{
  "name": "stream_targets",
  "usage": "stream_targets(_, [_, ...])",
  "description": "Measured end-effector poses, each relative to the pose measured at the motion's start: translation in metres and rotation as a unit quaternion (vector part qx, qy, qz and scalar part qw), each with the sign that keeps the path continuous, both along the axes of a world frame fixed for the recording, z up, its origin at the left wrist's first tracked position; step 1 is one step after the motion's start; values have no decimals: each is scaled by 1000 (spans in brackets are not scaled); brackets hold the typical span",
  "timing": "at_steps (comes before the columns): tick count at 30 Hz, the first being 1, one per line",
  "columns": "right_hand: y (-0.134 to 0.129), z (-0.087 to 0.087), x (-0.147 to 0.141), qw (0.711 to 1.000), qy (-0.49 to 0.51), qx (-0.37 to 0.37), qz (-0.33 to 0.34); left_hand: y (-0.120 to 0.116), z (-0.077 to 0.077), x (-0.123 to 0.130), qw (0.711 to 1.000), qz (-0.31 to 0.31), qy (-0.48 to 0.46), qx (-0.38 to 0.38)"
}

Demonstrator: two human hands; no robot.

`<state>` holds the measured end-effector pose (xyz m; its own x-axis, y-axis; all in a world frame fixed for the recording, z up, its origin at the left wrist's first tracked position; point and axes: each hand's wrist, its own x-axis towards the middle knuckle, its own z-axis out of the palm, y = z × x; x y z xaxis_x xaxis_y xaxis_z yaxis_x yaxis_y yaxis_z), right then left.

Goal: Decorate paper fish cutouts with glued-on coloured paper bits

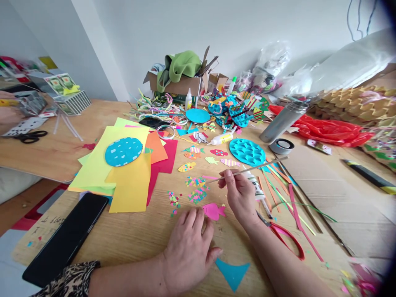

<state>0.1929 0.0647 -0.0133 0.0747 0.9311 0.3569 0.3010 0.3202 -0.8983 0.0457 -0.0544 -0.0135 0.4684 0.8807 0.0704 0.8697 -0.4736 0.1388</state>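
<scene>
My right hand (239,194) pinches a thin wooden stick (260,166). The stick's left tip is at two small fish shapes covered in coloured bits (197,195). My left hand (193,243) lies palm down on the table, fingers stretched out, its fingertips beside a plain pink paper fish (213,211). Left of the fish is a scatter of round paper dots (174,199). Near my left thumb lies a blue paper scrap (233,273). Decorated paper fish, among them a yellow one (187,167), are farther up. A white glue bottle (255,185) is partly behind my right hand.
Red-handled scissors (297,241) and paper strips (295,202) lie right, beside flat cardboard (334,185). At left are coloured sheets (130,189) under a blue oval (123,152), and a black phone (66,239). Behind stand a metal flask (283,121) and a filled box (173,86).
</scene>
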Motion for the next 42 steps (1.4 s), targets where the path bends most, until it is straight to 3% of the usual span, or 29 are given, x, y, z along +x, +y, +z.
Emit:
stream_targets(8, [0,-2,-1,999,-47,6,24,2,3,0,1000,7,-5,-12])
stream_targets(15, [-3,7,-6,991,-91,-27,97,2,6,1,1000,-2,1,-10])
stream_targets(18, [-3,18,-1,990,-96,-35,100,2,6,0,1000,-4,10,-3])
stream_targets(23, [4,52,3,993,-90,0,82,0,2,-1,1000,-2,10,18])
stream_targets(26, [8,65,-4,990,-64,-14,127,0,0,-1,1000,3,2,6])
stream_targets(31, [13,54,-19,969,-122,-76,203,2,3,-1,1000,2,-1,3])
stream_targets(36, [15,38,-22,958,-217,-85,166,3,5,-2,1000,-6,1,16])
stream_targets(42, [14,36,-25,947,-272,-69,156,2,5,-1,1000,2,-4,17])
